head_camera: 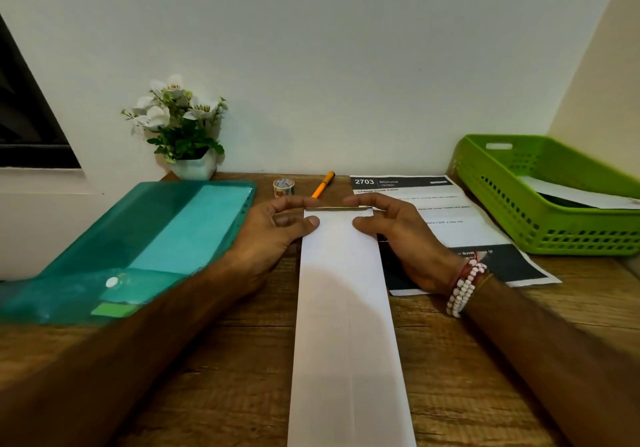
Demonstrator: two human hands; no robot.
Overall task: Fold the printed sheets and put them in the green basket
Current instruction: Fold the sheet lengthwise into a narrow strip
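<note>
A long, narrow folded white sheet (346,325) lies lengthwise down the middle of the wooden desk, blank side up. My left hand (270,235) pinches its far left corner, thumb on top. My right hand (398,235) pinches the far right corner the same way. Under my right hand lies a flat printed sheet (457,218) headed "2703 BEDROOM". The green basket (519,211) stands at the right and holds a folded white sheet (581,195).
A teal plastic folder (145,246) lies on the left of the desk. A potted white flower (183,128), a roll of tape (284,186) and an orange pen (322,184) sit along the back wall.
</note>
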